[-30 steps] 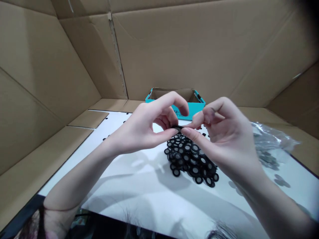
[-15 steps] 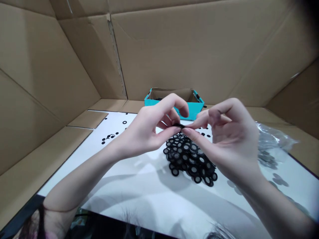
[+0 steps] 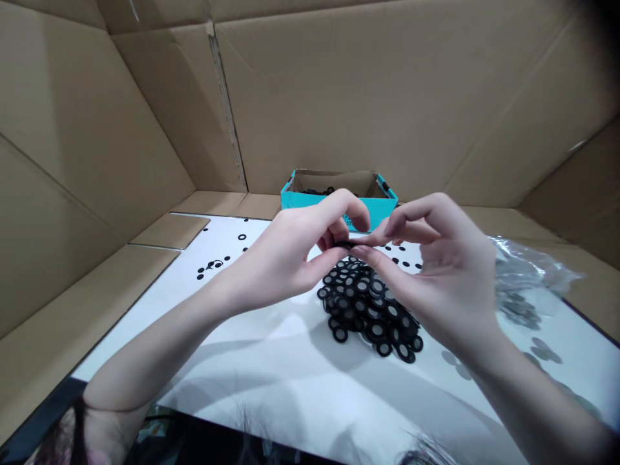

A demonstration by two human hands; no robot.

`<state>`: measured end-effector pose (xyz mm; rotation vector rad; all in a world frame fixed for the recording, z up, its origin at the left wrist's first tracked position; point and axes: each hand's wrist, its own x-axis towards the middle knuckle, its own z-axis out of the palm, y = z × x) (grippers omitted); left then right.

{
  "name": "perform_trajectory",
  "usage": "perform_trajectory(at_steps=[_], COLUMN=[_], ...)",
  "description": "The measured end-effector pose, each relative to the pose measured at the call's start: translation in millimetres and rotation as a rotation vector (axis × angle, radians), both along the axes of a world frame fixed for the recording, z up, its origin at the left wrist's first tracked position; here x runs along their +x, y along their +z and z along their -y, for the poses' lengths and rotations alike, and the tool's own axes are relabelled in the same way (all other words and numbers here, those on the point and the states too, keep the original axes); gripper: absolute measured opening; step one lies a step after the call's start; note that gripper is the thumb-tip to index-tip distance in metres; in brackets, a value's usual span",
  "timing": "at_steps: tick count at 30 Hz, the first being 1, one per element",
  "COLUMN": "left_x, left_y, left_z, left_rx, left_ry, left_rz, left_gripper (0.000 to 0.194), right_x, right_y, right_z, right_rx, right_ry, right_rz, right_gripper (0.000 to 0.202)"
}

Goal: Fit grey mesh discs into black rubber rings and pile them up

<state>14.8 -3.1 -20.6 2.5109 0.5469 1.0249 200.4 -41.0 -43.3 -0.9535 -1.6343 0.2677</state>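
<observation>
Between their fingertips, my left hand and my right hand pinch a thin black ring, seen nearly edge-on. Fingers and thumbs of both hands meet around it, hiding much of it. Below the hands lies a heap of black rings with grey centres on the white tabletop. Behind my left fingers stands an open turquoise box with black pieces inside.
Loose black rings and small black discs lie at the left of the tabletop. On the right are a clear plastic bag and scattered translucent grey discs. Cardboard walls surround the work area.
My right hand has shifted slightly left and its fingers have closed in nearer to my left fingertips. More black pieces inside the box now show above my left hand.
</observation>
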Motion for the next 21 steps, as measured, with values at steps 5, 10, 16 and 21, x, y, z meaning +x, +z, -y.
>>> perform_trajectory(at_steps=[5,10,16,21], left_x=[-1.2,-3.6,0.0,1.6], left_y=[0.3,5.1,5.8,5.6], left_z=[1.6,5.2,4.0,4.4], left_rx=[-0.002,0.045,-0.145,-0.186], left_ry=[-0.004,0.047,0.048,0.026], left_rz=[-0.047,-0.145,0.058,0.123], left_gripper=[0.024,0.030,0.023,0.021], right_x=[-2.2,-7.5,-6.7,-5.7], right_y=[-1.2,-8.2,-9.7,-11.3], right_z=[0.4,2.2,-1.0,-2.3], right_rx=[-0.018,0.113,0.008,-0.057], right_ry=[0.050,-0.003,0.034,0.103], right_rz=[-0.048,0.030,-0.100,-0.192], right_gripper=[0.033,0.033,0.031,0.033])
